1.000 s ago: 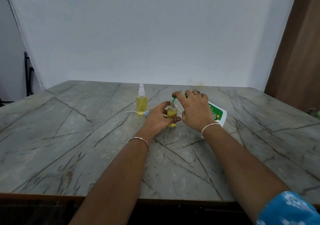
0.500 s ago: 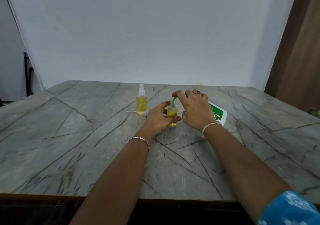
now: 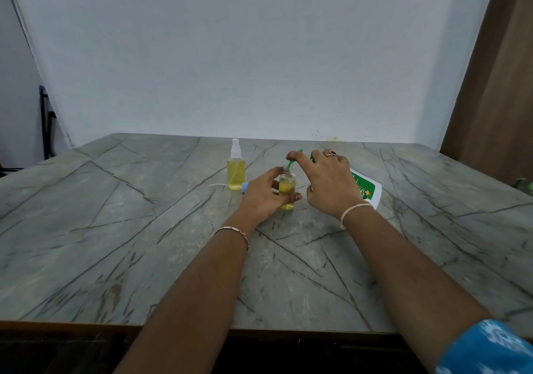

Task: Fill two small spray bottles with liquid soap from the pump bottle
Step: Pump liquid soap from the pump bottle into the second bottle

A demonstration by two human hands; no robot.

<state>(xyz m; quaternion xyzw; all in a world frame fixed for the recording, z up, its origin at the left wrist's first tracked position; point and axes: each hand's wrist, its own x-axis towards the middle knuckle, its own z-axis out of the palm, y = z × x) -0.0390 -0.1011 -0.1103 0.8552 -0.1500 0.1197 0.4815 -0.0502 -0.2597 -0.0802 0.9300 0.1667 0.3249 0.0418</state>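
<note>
One wide-angle camera, worn on the person's head, looks forward and down from the near edge of the grey veined surface (image 3: 115,244). It sits near the surface, and the pale back wall (image 3: 230,56) fills the upper half.

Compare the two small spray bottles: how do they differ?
1. The capped spray bottle wears its white sprayer; the open spray bottle has a bare neck.
2. The capped spray bottle stands free; the left hand grips the open spray bottle, with the pump bottle nozzle at its mouth.
3. The capped spray bottle is fuller than the open spray bottle.
Both stand upright, holding yellow liquid.
</note>
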